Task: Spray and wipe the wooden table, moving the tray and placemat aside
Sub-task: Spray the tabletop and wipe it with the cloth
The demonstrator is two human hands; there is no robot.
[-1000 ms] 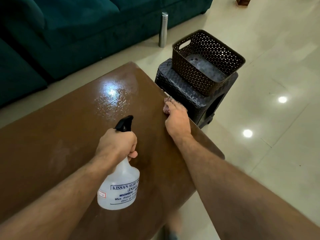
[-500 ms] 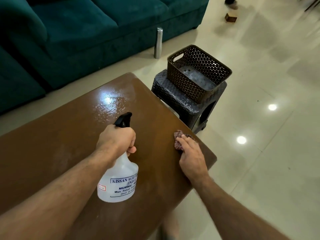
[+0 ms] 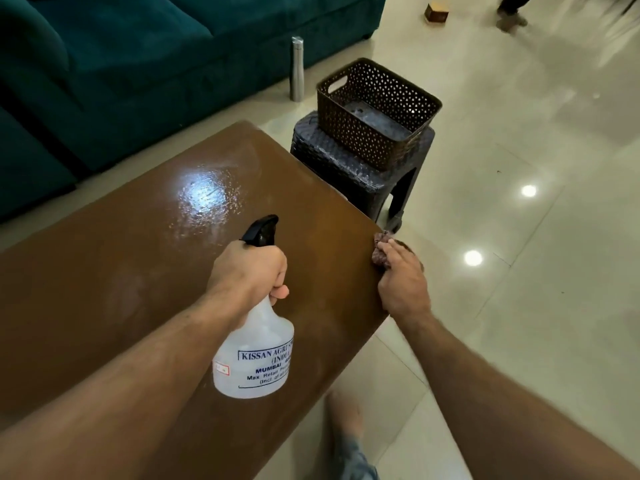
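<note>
The brown wooden table [image 3: 104,271] fills the left and centre, with a wet shiny patch [image 3: 204,199] toward its far side. My left hand [image 3: 247,271] grips the neck of a translucent spray bottle [image 3: 256,355] with a black nozzle, held above the table. My right hand [image 3: 401,282] holds a small reddish-brown cloth [image 3: 379,254] against the table's right edge near the corner. No tray or placemat lies on the table.
A dark woven stool [image 3: 346,168] stands by the table's far right corner, with a brown perforated basket [image 3: 377,109] on top. A teal sofa [image 3: 138,64] runs behind. A steel bottle [image 3: 296,69] stands on the tiled floor [image 3: 519,306]. My foot [image 3: 346,420] is beside the table.
My right hand slid the cloth along the table's right edge toward me, down to the near corner. The left hand kept hold of the spray bottle, barely moving.
</note>
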